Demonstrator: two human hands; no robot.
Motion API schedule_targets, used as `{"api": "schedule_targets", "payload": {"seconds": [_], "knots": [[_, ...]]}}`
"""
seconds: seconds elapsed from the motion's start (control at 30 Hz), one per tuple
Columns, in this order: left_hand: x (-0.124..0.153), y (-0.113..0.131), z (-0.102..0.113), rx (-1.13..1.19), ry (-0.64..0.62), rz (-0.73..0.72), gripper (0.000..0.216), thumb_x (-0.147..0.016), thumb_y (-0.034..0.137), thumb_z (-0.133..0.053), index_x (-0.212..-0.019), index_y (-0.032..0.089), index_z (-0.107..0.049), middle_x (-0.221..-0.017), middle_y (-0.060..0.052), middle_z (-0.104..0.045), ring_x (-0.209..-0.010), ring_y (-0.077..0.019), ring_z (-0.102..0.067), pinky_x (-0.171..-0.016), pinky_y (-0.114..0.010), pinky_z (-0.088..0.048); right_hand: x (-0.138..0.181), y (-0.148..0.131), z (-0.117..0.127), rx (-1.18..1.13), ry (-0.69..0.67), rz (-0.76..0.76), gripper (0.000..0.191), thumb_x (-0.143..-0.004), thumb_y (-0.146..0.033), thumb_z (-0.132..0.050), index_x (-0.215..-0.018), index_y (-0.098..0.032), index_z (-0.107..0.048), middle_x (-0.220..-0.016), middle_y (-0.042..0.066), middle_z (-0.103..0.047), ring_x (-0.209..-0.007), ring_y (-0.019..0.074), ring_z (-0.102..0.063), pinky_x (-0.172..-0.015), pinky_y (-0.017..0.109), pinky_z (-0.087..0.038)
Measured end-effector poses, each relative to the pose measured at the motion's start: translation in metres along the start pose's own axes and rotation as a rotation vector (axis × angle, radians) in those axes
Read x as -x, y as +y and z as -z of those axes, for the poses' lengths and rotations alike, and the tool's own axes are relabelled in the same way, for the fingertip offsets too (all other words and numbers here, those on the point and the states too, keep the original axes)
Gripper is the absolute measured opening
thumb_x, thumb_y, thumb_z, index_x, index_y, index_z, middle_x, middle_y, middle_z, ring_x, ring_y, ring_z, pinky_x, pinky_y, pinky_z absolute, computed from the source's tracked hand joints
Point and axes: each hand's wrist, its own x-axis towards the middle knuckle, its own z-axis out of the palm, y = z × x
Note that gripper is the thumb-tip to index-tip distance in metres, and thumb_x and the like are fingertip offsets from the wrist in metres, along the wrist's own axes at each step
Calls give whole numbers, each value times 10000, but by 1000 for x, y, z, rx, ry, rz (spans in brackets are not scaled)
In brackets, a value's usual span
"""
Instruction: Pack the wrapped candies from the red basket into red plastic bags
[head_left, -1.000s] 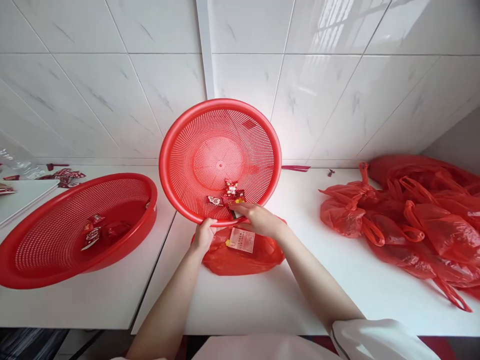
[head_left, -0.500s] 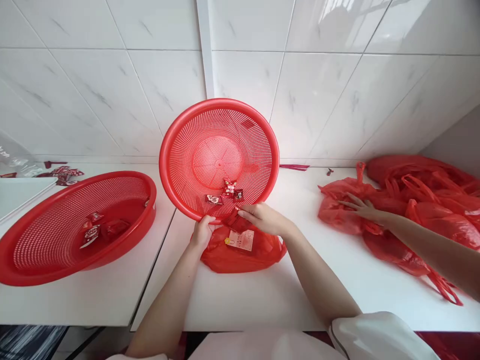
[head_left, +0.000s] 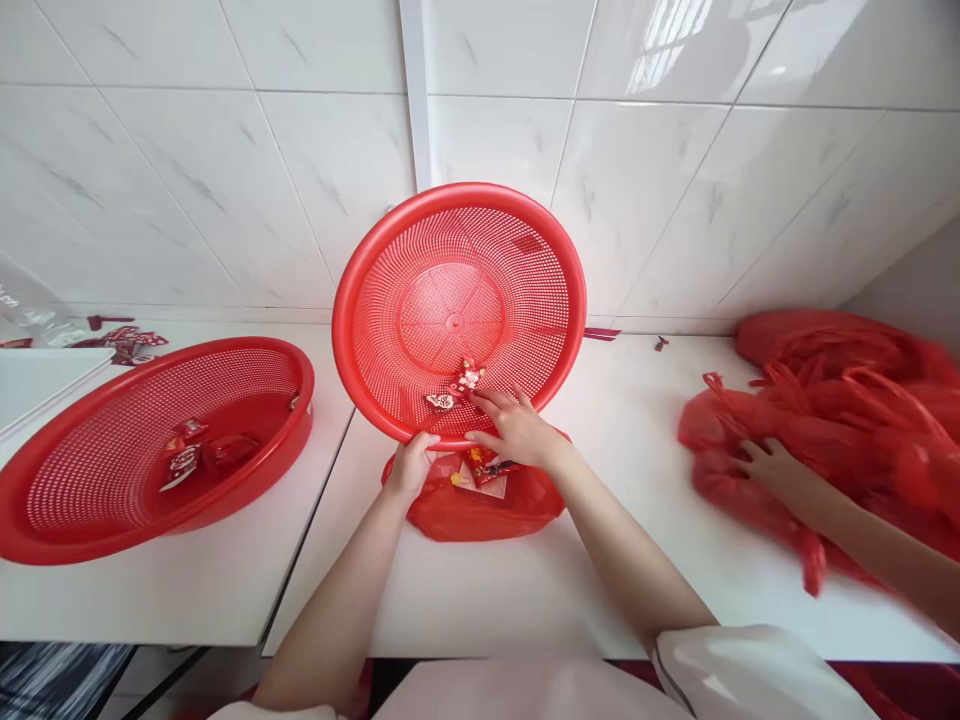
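Note:
A red perforated plastic basket [head_left: 345,300] is tipped toward me, its mouth facing me. My left hand [head_left: 411,468] is closed on its lower rim. My right hand [head_left: 521,430] reaches over that rim with fingers stretched out, the tips at a few small red wrapped packets [head_left: 469,376]. A white-and-red packet [head_left: 441,402] lies just left of them in the basket. Below the rim sits an open red plastic bag [head_left: 480,522], holding a printed card [head_left: 491,488] and a red packet [head_left: 487,468] on top of it. Part of the bag's mouth is hidden by the basket.
A second red basket [head_left: 296,452] with several packets leans at the left. On the right, another person's hand [head_left: 772,470] rests on a pile of red plastic bags [head_left: 847,350]. A tiled wall [head_left: 660,200] stands behind the white table [head_left: 615,560].
My right hand has let go of a dark red packet over the bag and moved up into the basket. The basket shifted slightly right. The other person's hand dragged bags rightward.

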Motion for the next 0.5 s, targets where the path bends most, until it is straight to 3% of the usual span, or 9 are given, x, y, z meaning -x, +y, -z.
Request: {"api": "schedule_targets", "payload": {"seconds": [0.07, 0.13, 0.37, 0.5], "knots": [[-1, 1, 1, -1, 14, -4, 204, -667, 186, -592, -840, 163, -697, -954, -70, -730, -1035, -313, -646, -874, -433, -529, 2, -4, 6, -130, -70, 68, 477, -896, -304, -558, -1358, -200, -502, -1305, 127, -589, -1181, 254, -566, -1021, 458, -416], [-3, 3, 3, 6, 13, -4, 227, -664, 190, -587, -855, 143, -700, -939, -81, -731, -1020, -322, -653, -870, -444, -535, 4, -9, 14, -251, -96, 108, 414, -915, -172, -480, -1317, -248, -550, -1205, 69, -659, -1054, 199, -639, -907, 345, -494], [-7, 3, 6, -13, 51, 10, 252, -645, 189, -590, -860, 119, -703, -890, -89, -734, -972, -324, -674, -853, -455, -546, 5, -16, 25, -356, -42, 25, 342, -977, -255, -391, -1234, -246, -616, -951, 25, -737, -838, 168, -695, -769, 289, -525], [-6, 1, 5, -4, 21, -28, 284, -653, 183, -603, -918, 134, -695, -946, -78, -731, -1035, -313, -650, -863, -427, -538, 2, -13, 18, -279, 59, -21, 298, -961, -271, -432, -1165, -227, -645, -1098, 54, -703, -969, 193, -674, -866, 326, -510]]}}
